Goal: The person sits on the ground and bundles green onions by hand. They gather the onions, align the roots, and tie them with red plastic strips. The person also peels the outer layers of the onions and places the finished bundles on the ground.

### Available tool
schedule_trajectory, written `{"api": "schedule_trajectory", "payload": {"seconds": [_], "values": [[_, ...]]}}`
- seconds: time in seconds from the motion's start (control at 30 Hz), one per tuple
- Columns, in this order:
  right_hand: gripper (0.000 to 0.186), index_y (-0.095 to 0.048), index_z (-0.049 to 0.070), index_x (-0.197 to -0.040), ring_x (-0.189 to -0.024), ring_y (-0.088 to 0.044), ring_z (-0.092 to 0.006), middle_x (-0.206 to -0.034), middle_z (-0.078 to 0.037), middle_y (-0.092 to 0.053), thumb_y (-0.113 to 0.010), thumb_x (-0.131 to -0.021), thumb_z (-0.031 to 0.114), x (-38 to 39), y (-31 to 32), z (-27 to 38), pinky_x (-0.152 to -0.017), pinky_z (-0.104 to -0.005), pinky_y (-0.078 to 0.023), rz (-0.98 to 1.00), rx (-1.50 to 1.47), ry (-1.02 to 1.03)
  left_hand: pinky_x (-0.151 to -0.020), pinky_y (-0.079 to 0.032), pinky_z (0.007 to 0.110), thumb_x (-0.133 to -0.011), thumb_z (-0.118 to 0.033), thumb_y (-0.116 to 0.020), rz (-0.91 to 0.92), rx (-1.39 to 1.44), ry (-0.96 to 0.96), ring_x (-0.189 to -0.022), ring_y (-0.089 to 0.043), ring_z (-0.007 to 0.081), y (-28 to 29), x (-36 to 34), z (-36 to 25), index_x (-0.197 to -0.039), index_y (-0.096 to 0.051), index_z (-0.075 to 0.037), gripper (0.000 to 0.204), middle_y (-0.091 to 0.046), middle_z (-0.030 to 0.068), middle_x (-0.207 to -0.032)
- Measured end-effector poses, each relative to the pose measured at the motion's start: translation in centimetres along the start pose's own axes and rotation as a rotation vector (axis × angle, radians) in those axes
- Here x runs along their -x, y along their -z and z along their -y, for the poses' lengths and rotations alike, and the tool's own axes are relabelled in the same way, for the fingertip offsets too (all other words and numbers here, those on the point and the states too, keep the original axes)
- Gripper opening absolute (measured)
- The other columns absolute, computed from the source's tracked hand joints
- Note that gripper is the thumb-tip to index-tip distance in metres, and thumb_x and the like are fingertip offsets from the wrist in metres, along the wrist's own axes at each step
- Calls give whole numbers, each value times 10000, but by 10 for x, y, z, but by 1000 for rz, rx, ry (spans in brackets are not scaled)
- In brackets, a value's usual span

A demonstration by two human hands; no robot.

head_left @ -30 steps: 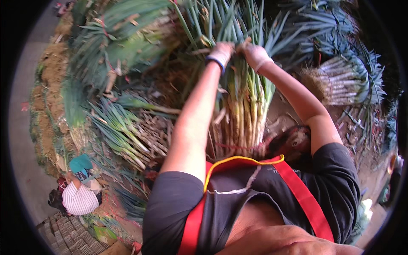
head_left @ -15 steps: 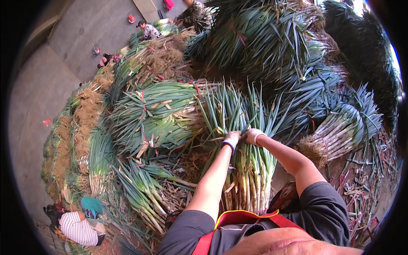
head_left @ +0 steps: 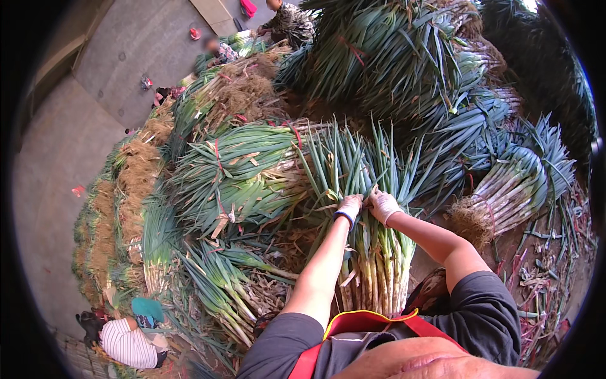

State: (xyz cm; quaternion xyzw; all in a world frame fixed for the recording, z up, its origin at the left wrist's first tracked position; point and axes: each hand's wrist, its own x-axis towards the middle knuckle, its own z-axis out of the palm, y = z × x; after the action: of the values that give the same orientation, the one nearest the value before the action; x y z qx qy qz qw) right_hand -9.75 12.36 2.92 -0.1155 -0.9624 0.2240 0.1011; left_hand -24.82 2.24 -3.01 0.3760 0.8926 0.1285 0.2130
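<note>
A thick bunch of long green onions [head_left: 377,268] stands upright in front of me, its white stalks toward my body and its green leaves fanning out beyond. My left hand [head_left: 350,206], in a pale glove with a blue cuff, is closed at the near side of the bunch, where the leaves begin. Beside it, my right hand [head_left: 384,205], also gloved, is closed with the fingers bent inward. The two hands almost touch. Whatever lies between their fingers is too small to make out.
Tied green onions [head_left: 240,167] lie in a large bundle to the left, loose stalks [head_left: 218,284] nearer me. A tall pile [head_left: 385,63] rises at the back. Another tied bunch [head_left: 502,192] rests at right beside scattered trimmings [head_left: 536,284]. A person in stripes [head_left: 126,341] is at lower left; others are farther back.
My right hand has turned, and its back now shows more, with the fingers raised slightly. My left hand has shifted a little to the right. The bunch stays upright in place.
</note>
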Motion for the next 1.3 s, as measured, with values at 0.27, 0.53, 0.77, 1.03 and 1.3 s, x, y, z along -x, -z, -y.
{"api": "schedule_trajectory", "payload": {"seconds": [0.27,0.53,0.77,1.03,1.3], "values": [[185,-649,82,-963,-823,-646,-296,-941,-155,-633,-547,-815,128,-1,11,18,-686,-388,-532,17,336,215,-817,-493,411,-846,-228,-542,-164,318,-70,-953,-617,333,4,4,21,-941,-631,-83,194,-647,165,-987],[317,-656,87,-1081,-784,-634,-162,-933,-76,-685,-638,-854,308,-3,10,-8,-733,-316,-509,336,-380,-179,-781,-494,374,-913,-253,-502,-114,-68,-190,-920,-620,289,11,39,10,-972,-654,-65,249,-628,166,-1043],[189,-666,64,-1023,-634,-524,-86,-805,25,-619,-650,-855,149,-5,27,-10,-599,-231,-445,412,-970,-379,-868,-454,397,-882,-380,-505,-129,-289,-82,-999,-581,302,78,94,-52,-991,-681,-132,323,-602,105,-1073],[217,-657,59,-1055,-593,-516,-66,-784,26,-621,-641,-869,168,-14,6,-31,-540,-223,-437,445,-899,-350,-529,-396,176,-803,-161,-671,65,941,214,-566,-490,49,59,79,-38,-782,-674,-67,96,-569,-35,-660],[203,-665,52,-1024,-623,-557,-82,-800,9,-645,-649,-860,169,-17,3,-24,-558,-222,-451,368,-967,-383,-575,-423,213,-798,-128,-703,71,856,116,-589,-511,79,54,78,-32,-855,-638,-41,123,-611,2,-707]]}}
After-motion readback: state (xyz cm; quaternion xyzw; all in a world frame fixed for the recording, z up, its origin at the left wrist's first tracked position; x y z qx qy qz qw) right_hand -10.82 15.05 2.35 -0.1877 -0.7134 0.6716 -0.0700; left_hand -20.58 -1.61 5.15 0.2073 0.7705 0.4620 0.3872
